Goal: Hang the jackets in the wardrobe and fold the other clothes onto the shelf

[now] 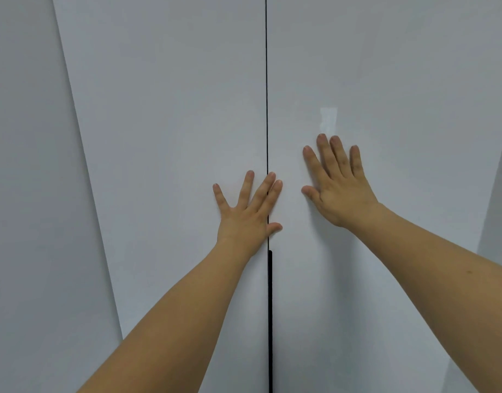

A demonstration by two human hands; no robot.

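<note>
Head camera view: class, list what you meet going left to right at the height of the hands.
Pale grey side panel → white left wardrobe door → left hand → right hand → white right wardrobe door.

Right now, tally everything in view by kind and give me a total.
Flat white wardrobe door panels: 2, left and right
Bare open hands pressed on the doors: 2, left and right
Thin black vertical door handle strip: 1
Total: 5
</note>
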